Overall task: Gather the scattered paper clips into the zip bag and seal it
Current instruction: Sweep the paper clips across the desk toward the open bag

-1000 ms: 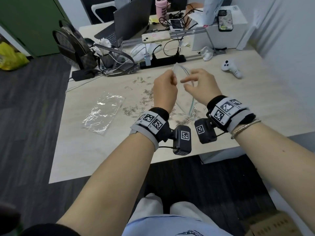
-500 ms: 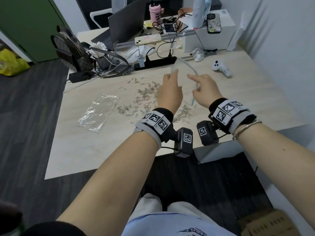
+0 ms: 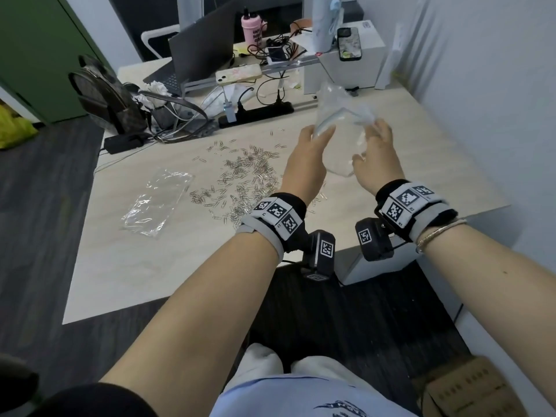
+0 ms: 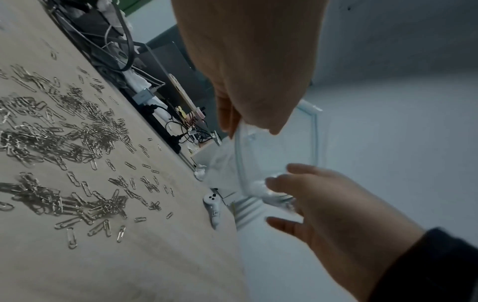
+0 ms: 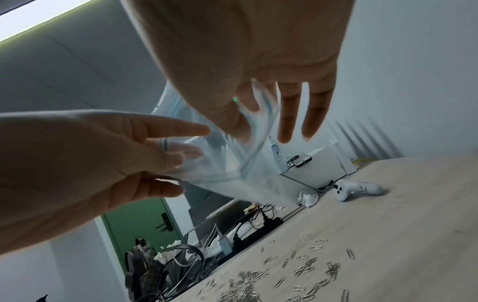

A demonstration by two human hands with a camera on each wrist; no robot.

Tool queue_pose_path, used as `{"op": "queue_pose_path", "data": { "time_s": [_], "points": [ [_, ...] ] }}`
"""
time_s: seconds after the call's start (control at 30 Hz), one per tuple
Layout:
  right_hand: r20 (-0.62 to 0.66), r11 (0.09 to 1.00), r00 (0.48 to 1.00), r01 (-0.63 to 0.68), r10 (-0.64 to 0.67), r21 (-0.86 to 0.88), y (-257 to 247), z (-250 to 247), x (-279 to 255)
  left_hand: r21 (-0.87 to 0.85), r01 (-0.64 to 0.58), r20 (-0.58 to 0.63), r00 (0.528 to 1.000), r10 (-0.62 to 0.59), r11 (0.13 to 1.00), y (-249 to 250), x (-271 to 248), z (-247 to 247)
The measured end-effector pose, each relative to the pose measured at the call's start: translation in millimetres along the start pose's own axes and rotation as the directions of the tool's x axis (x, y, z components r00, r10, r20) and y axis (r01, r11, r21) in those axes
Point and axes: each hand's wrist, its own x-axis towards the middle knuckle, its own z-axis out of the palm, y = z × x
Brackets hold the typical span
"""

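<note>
The left hand (image 3: 305, 158) pinches one side of the clear zip bag (image 3: 340, 136) near its mouth, and the right hand (image 3: 376, 159) holds the other side with its fingers (image 5: 287, 114) spread, the bag raised above the table (image 3: 126, 266) between them. The head view hides both grips behind the backs of the hands (the wrist views show them from beneath), while the right wrist view shows the crumpled film pulled apart at the zip strip, with nothing visible inside. The paper clips (image 3: 240, 182) lie scattered on the table left of the hands, and a second clear plastic bag (image 3: 156, 203) lies flat beyond them.

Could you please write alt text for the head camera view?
Both hands, left hand and right hand, hold a clear zip bag above a table. Paper clips lie scattered on it.
</note>
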Motion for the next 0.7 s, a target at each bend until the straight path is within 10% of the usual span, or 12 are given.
{"op": "queue_pose_path", "data": {
  "time_s": [0.13,0.47,0.7],
  "points": [
    [0.088,0.978,0.977,-0.187,0.195,-0.092,20,-22,-9,0.19,0.144,0.154,0.973,-0.175,0.971,4,-3,13],
    [0.008,0.949,0.957,-0.285,0.289,-0.136,76,-60,-42,-0.002,0.01,-0.017,1.0,-0.01,1.0,46,-6,50],
    [-0.031,0.939,0.94,-0.342,0.34,-0.043,107,-73,-72,0.107,0.057,0.175,0.982,-0.075,0.993,62,-18,89]
  ]
}}
